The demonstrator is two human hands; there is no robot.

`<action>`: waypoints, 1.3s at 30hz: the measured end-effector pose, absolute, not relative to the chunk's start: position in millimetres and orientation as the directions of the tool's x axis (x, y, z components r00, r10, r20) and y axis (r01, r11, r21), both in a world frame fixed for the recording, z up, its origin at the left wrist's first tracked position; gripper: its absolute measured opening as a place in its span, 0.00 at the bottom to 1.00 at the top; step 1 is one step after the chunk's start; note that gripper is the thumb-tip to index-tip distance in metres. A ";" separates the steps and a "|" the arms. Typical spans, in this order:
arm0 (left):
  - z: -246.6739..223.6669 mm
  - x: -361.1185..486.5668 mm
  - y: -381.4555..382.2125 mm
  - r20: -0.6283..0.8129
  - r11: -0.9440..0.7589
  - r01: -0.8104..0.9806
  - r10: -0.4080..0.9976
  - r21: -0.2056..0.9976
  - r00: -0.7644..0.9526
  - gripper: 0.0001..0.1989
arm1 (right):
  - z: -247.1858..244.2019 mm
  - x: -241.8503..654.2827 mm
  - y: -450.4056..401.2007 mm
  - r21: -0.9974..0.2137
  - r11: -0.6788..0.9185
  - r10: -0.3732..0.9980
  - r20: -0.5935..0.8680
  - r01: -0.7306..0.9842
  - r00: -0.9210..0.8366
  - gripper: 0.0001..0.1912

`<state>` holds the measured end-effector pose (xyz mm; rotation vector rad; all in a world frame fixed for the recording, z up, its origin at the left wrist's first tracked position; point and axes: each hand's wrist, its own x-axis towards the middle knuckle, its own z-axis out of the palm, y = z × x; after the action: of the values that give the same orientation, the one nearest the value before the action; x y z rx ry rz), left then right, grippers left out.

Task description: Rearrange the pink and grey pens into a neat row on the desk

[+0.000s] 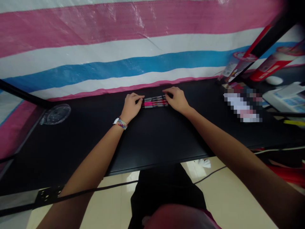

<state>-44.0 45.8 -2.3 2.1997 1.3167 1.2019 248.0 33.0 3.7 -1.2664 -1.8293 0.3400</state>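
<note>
Several pens (155, 102) with pink, grey and clear-looking barrels lie side by side on the black table (152, 136), close to its back edge. At their left ends is my left hand (132, 105), its thumb and forefinger closed around the tips of the row. A woven multicoloured band (120, 123) circles that wrist. My right hand (176, 99) pinches the right ends, with the forefinger at the far side and the thumb nearer. The fingertips partly hide both ends of the pens.
A clear round plastic lid (56, 114) lies at the left. On the right stand a cup with a red straw (238, 65), a red-and-white cup (274, 65) and a white mouse (274, 80). A striped plastic sheet (119, 68) hangs behind. A dark cable (119, 184) crosses below the table.
</note>
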 end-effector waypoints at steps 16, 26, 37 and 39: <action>-8.8 -2.4 21.4 0.343 -0.345 0.011 0.937 0.939 0.070 0.24 | -8.8 214.1 34.7 -0.962 0.223 0.963 0.242 0.155 0.116 0.23; -4.1 1.9 2.5 0.362 -0.364 0.034 0.930 0.931 0.066 0.21 | -6.5 214.7 24.7 -0.966 0.205 0.969 0.223 0.160 0.105 0.20; 7.0 -4.2 -2.8 0.267 -0.269 -0.023 0.962 0.963 -0.061 0.12 | 13.6 214.9 4.9 -0.803 0.328 0.929 0.371 0.497 -0.013 0.18; 9.0 -8.3 -1.5 0.322 -0.315 0.095 0.944 0.944 -0.074 0.10 | 18.8 213.5 -1.3 -0.703 0.462 0.868 0.484 0.541 -0.111 0.11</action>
<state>-8.3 -1.5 9.0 1.4678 1.1662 1.4754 213.5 -1.3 18.8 -1.2009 -1.7842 0.4422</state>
